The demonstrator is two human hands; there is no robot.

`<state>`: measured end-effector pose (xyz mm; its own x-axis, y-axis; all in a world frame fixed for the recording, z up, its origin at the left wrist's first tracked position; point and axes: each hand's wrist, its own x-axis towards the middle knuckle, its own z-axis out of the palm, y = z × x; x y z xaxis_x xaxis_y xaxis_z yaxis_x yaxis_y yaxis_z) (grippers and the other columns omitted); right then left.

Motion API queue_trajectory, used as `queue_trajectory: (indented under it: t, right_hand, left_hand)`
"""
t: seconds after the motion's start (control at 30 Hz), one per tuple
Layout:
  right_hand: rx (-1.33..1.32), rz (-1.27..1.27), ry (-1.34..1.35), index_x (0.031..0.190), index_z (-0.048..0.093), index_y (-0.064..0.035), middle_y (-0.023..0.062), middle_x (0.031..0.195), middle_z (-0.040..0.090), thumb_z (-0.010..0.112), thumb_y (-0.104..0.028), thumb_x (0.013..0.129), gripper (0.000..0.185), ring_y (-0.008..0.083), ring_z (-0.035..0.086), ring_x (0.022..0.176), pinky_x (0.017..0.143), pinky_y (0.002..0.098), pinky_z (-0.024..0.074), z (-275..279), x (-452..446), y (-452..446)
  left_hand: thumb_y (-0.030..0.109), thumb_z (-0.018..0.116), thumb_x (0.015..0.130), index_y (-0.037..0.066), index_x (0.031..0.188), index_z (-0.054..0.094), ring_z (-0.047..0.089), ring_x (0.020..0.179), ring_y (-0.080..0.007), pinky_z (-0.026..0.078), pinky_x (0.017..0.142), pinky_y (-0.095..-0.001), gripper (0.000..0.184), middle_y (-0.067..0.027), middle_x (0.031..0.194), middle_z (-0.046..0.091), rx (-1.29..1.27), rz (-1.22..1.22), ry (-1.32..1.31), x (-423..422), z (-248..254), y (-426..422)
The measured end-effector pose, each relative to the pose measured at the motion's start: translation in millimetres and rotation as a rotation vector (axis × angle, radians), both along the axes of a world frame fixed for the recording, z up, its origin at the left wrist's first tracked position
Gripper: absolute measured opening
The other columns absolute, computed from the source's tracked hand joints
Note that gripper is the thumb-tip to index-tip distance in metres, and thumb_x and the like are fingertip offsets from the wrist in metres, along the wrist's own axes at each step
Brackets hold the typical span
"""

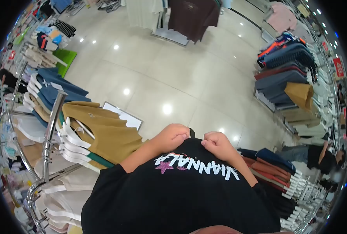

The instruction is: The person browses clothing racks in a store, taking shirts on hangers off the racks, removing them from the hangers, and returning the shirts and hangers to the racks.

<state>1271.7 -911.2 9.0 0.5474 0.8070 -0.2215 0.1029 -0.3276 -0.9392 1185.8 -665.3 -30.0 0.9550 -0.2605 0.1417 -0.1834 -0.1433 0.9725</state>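
Note:
Both my hands are held close together in front of my black T-shirt (173,191), which has white lettering and a pink star on it. My left hand (176,137) is closed, thumb folded over the fingers. My right hand (218,144) is curled into a fist a short way to its right. A small dark piece shows beside the left fist, between the two hands; I cannot make out whether it is shirt cloth or something else. Whatever the fingers may hold is hidden.
Close on my left is a chrome rack (48,144) with a mustard shirt (101,128) on white hangers. Clothes racks (286,66) line the right side, where a person in black (317,158) stands. Ahead, a dark brown shirt (193,17) hangs above the glossy tiled floor (165,78).

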Motion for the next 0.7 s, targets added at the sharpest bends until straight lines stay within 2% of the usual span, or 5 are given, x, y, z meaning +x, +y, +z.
queue_trajectory:
  t: [0.17, 0.23, 0.4, 0.47, 0.7]
  right_hand:
    - [-0.061, 0.147, 0.029, 0.065, 0.040, -0.0018, 0.0048, 0.063, 0.042, 0.067, -0.012, 0.095, 0.042, 0.0170, 0.040, 0.061, 0.059, 0.0368, 0.0376, 1.2, 48.1, 58.5]
    - [-0.038, 0.236, 0.034, 0.065, 0.039, -0.0018, 0.0053, 0.062, 0.042, 0.067, -0.012, 0.095, 0.042, 0.0170, 0.040, 0.060, 0.059, 0.0370, 0.0376, -1.2, 65.8, 88.6]
    - [0.078, 0.493, 0.032, 0.064, 0.038, -0.0016, 0.0068, 0.061, 0.041, 0.069, -0.012, 0.094, 0.044, 0.0173, 0.039, 0.060, 0.058, 0.0377, 0.0370, -25.5, 102.7, 158.9]
    - [0.074, 0.618, 0.012, 0.064, 0.033, -0.0021, 0.0058, 0.064, 0.039, 0.064, -0.005, 0.093, 0.043, 0.0180, 0.037, 0.061, 0.061, 0.0362, 0.0364, -31.1, 120.9, 183.9]
    - [0.076, 0.759, 0.122, 0.064, 0.032, -0.0022, 0.0057, 0.064, 0.040, 0.063, -0.003, 0.091, 0.041, 0.0177, 0.037, 0.060, 0.059, 0.0361, 0.0355, -25.5, 209.4, 272.0]
  left_hand:
    - [0.012, 0.051, 0.091, 0.000, 0.081, 0.055, 0.054, 0.075, -0.0364, 0.046, 0.072, -0.0440, 0.017, -0.0175, 0.077, 0.055, -0.026, 0.160, -0.030, -3.6, -0.8, 41.6]
    - [0.014, 0.050, 0.090, 0.001, 0.078, 0.052, 0.051, 0.072, -0.0306, 0.044, 0.070, -0.0421, 0.018, -0.0132, 0.075, 0.051, -0.023, 0.321, 0.030, -7.9, -1.4, 55.4]
    - [0.012, 0.051, 0.090, -0.001, 0.080, 0.055, 0.055, 0.075, -0.0347, 0.046, 0.072, -0.0443, 0.016, -0.0170, 0.076, 0.054, 0.030, 0.481, 0.100, -12.3, -2.5, 82.2]
    - [0.011, 0.051, 0.090, -0.001, 0.080, 0.055, 0.055, 0.074, -0.0346, 0.046, 0.072, -0.0443, 0.016, -0.0169, 0.076, 0.054, 0.051, 0.537, 0.138, -8.5, -4.1, 92.9]
    - [0.009, 0.052, 0.090, -0.001, 0.081, 0.054, 0.054, 0.074, -0.0325, 0.046, 0.071, -0.0421, 0.014, -0.0161, 0.075, 0.053, 0.061, 0.768, 0.191, 53.8, 7.6, 137.7]
